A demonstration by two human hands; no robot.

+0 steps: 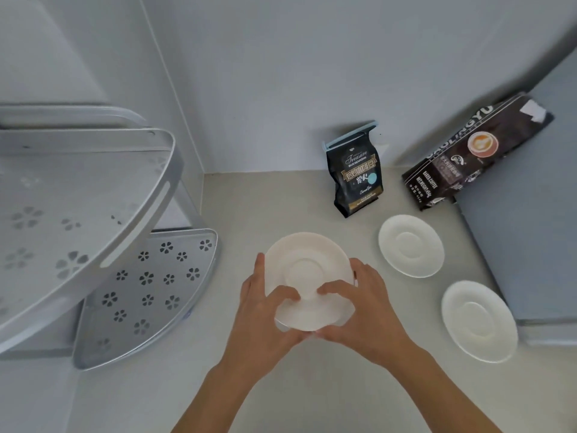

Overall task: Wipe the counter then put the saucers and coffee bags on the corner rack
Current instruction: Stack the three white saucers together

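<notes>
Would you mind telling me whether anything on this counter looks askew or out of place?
Only the larger coffee bag stands out: it leans tilted against the grey block at the right, whereas the smaller coffee bag stands upright by the wall. Nothing looks spilled or broken.

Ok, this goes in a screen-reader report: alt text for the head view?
Both hands, left hand and right hand, hold a white saucer above the counter, beside an empty corner rack.
</notes>
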